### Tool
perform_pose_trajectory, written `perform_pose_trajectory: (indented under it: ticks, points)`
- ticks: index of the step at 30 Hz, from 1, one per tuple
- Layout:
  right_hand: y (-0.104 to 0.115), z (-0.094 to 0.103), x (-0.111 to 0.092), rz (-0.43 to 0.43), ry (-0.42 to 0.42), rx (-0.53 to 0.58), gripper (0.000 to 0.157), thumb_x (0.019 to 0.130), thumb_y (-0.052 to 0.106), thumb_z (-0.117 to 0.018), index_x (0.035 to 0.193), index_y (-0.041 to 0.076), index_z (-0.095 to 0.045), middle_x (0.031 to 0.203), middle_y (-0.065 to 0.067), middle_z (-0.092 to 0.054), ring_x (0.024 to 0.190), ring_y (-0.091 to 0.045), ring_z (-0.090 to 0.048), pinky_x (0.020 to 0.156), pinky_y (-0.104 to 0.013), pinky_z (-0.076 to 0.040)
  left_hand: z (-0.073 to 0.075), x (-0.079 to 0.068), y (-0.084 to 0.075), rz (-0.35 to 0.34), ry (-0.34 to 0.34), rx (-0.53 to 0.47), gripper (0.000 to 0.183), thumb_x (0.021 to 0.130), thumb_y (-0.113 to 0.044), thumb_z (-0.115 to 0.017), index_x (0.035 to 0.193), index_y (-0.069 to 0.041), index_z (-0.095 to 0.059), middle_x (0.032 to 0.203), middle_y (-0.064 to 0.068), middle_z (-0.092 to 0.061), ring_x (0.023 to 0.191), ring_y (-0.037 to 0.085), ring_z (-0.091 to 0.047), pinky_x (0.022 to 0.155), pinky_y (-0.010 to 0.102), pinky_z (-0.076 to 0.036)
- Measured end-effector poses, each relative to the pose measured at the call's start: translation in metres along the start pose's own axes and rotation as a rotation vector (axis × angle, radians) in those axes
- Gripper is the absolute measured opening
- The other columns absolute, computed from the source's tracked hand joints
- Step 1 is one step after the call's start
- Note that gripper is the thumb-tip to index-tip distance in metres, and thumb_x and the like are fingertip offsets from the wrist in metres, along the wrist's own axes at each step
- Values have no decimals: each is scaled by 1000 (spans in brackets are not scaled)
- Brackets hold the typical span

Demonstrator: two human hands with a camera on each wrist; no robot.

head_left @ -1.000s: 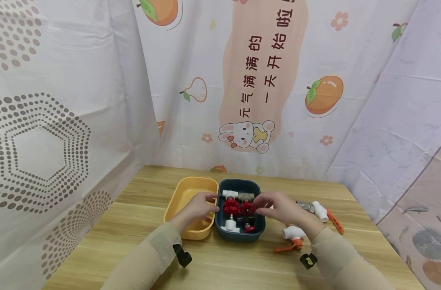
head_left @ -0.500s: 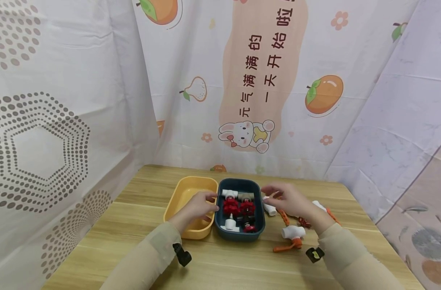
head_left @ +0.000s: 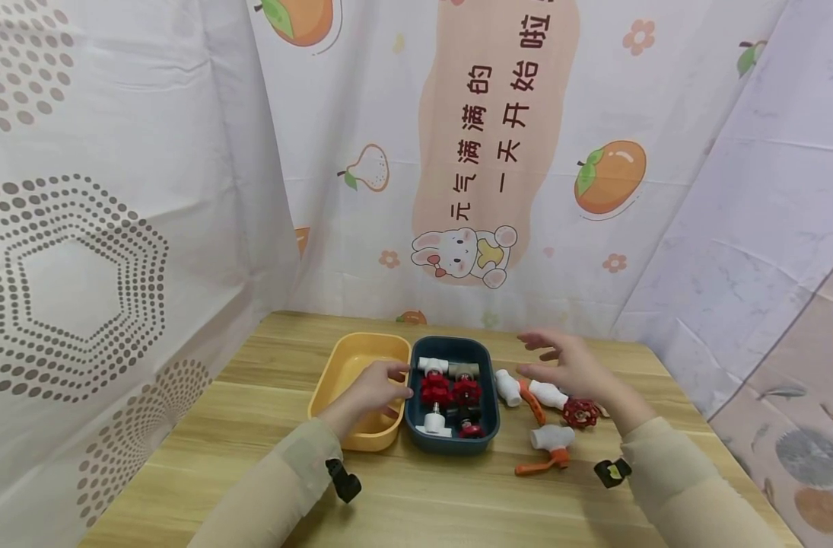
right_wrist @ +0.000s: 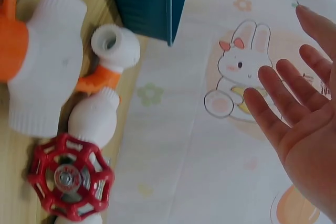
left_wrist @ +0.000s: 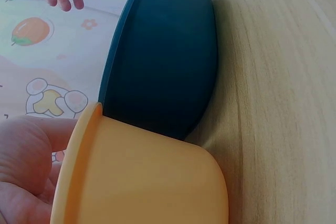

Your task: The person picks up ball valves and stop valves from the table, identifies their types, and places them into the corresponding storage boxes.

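Note:
My left hand [head_left: 376,390] is over the right side of the yellow bin [head_left: 348,365], fingers loosely bent, close to the dark blue bin's left rim. In the left wrist view its fingers [left_wrist: 47,135] show behind the yellow rim. My right hand [head_left: 568,364] hovers above the loose valves at the right, its spread fingers [right_wrist: 294,85] holding nothing. Inside the dark blue bin [head_left: 450,449] lie several valves, including a white one with a red handwheel [head_left: 435,389] and a grey-brown one with a red handwheel [head_left: 466,391].
Right of the bins lie white ball valves with orange levers, one near the blue bin [head_left: 508,387] and one at the front [head_left: 551,438]. Between them and the right arm is a white valve [head_left: 548,394] with a red handwheel [head_left: 580,413]. A printed curtain [head_left: 361,251] hangs behind the table.
My right hand has left the red-handwheel valve in the blue bin and moved right over the loose valves, uncovering them. My left hand has stayed in place.

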State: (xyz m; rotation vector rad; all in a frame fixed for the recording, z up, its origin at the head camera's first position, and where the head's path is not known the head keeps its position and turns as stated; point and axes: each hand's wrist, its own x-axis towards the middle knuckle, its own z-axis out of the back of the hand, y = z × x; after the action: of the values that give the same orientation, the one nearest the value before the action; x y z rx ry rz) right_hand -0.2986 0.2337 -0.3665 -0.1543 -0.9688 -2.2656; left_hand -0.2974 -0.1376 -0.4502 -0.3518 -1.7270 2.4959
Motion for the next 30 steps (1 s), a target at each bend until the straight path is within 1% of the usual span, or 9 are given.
perform_pose_trajectory:
  ticks: [3,6,10,15,20,24,27,30]
  points:
    - [-3,7,-3,-24,-7,-18,54,92,26,-79,139,8,-59,135,-11,-62,119,-38,-59,94,-57,-53,0,0,0,-4,1,2,55,91,-3,-74,143,-2,-56,126,22,-58,95,30,-67,61,43,-62]
    - [-7,13,-6,-25,-12,-21,57,92,24,-79,141,6,-56,137,-14,-60,121,-41,-57,95,-58,-52,0,0,-1,-8,3,1,55,91,-3,-74,143,-1,-56,127,22,-58,95,29,-67,61,43,-62]
    - [-16,21,-9,-48,-16,-26,63,91,25,-80,144,7,-53,141,-14,-57,125,-39,-55,98,-58,-50,0,-2,-2,-11,4,-2,55,91,-3,-74,143,-1,-56,128,22,-58,94,29,-67,61,43,-62]
    - [-25,30,-16,-79,-13,-17,70,89,26,-81,148,7,-49,146,-16,-53,130,-39,-51,103,-62,-44,0,-3,-2,0,0,-4,55,91,-4,-74,143,-1,-56,128,23,-58,94,30,-67,61,43,-62]
    - [-36,37,-25,-83,5,-8,73,90,23,-81,150,4,-44,149,-20,-49,134,-43,-46,105,-65,-40,0,-2,-1,2,-6,7,55,91,-4,-75,142,-2,-57,127,22,-58,94,30,-67,62,42,-62]
    - [-45,42,-33,-102,10,-7,77,90,24,-81,153,5,-41,151,-19,-46,136,-43,-43,107,-65,-38,-1,-2,-1,0,-7,10,55,90,-4,-75,142,-2,-57,127,22,-58,94,30,-67,62,42,-62]
    - [-52,45,-38,-118,7,-21,78,89,26,-81,153,5,-41,152,-18,-46,137,-42,-41,107,-66,-35,-1,-2,-2,-2,-7,14,55,90,-4,-75,142,-2,-57,127,22,-58,94,30,-67,62,42,-62]
    - [-57,47,-41,-126,12,-43,80,89,27,-82,153,4,-40,152,-20,-45,137,-44,-39,106,-70,-34,-1,-2,-1,4,-10,13,55,90,-5,-75,142,-2,-57,127,22,-58,94,30,-66,62,42,-62]
